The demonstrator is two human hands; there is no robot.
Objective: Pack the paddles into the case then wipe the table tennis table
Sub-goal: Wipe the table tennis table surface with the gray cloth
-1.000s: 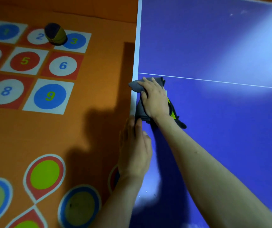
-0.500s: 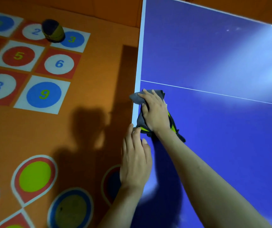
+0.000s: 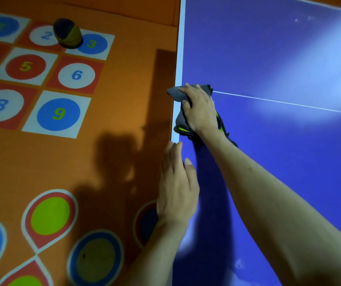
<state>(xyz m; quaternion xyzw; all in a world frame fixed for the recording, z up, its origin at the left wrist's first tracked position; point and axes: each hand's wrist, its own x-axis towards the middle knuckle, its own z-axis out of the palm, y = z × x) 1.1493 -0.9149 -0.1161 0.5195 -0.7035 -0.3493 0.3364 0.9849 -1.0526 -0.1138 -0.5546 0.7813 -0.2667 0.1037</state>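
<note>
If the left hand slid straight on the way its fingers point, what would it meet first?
Probably the grey cloth under the right hand: the left hand points along the table edge toward it.

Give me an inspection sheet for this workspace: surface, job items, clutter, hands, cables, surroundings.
Surface: blue table tennis table with white edge line and centre line; glare patches at upper right.
Job's things: grey cloth with yellow-green trim at the table's left edge, one corner overhanging; paddles and case not seen.
Clutter: nothing seen on the table.
Hands: right hand presses flat on the cloth; left hand rests open on the table edge, no grip on anything.
Cables: nothing seen.
Surroundings: orange floor mat with numbered circles; dark purple and yellow ball-shaped object between numbers 2 and 3.
</note>
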